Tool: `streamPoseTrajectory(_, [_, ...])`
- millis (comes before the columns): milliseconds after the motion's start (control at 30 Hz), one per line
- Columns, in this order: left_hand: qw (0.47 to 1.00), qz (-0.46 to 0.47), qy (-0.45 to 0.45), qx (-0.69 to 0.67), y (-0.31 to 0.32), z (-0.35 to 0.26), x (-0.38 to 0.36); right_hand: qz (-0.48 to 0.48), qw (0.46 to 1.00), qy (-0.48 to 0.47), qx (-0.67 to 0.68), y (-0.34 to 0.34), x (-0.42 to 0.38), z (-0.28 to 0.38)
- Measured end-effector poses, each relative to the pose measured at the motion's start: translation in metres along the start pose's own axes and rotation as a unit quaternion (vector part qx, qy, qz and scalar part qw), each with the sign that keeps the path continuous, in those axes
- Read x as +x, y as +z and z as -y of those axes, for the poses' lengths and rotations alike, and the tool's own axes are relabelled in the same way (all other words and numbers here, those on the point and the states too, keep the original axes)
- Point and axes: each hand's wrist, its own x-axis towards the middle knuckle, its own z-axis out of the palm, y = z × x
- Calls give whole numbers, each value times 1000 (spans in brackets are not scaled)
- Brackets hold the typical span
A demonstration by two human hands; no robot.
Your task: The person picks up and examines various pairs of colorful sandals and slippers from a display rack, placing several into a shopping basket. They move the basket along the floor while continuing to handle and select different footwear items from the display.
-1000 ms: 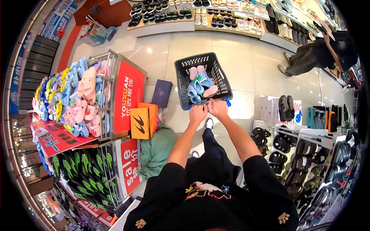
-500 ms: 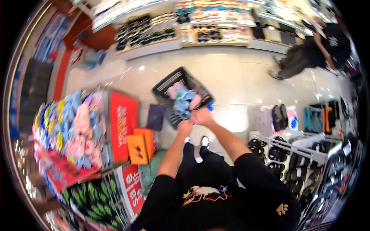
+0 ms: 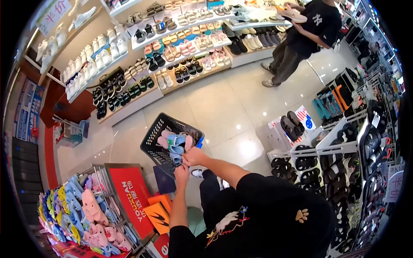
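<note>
Both hands meet at the near edge of a black basket point(image 3: 151, 136) with holes in its walls. My left hand point(image 3: 182, 172) is closed, its fingers at the near end of a pair of light blue clogs point(image 3: 175, 148). Right against it, my right hand point(image 3: 194, 157) is also closed at the clogs; exactly what its fingertips pinch is too small to make out. Pink clogs point(image 3: 163, 141) lie in the basket beside the blue ones. A bright blue part point(image 3: 200, 142) shows at the basket's right side.
To the left stands a bin heaped with colourful clogs point(image 3: 92, 206), with a red sign point(image 3: 129, 193) and an orange shoebox point(image 3: 158, 217). Shoe shelves point(image 3: 180, 36) line the far wall. A person point(image 3: 297, 38) holds a shoe at upper right. Sandal racks point(image 3: 331, 167) stand at right.
The view has turned and sharpened, so the basket and both hands appear lower and further left. Both hands stay together at the blue clogs.
</note>
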Motion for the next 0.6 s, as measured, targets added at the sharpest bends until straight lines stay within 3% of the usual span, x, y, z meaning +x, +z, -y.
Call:
streamPoseTrajectory(167, [999,-41,-20,12,-17,19,35,70,997,34,-8,22,52,-7])
streamPoseTrajectory(333, [997,-57,-57,-21,-32,30,73,140,989,-1,-40,26,104,-17])
streamPoseTrajectory(600, [985,-70,-140,-75,-62,50,132,152,986,-56,-51,36,190,-25])
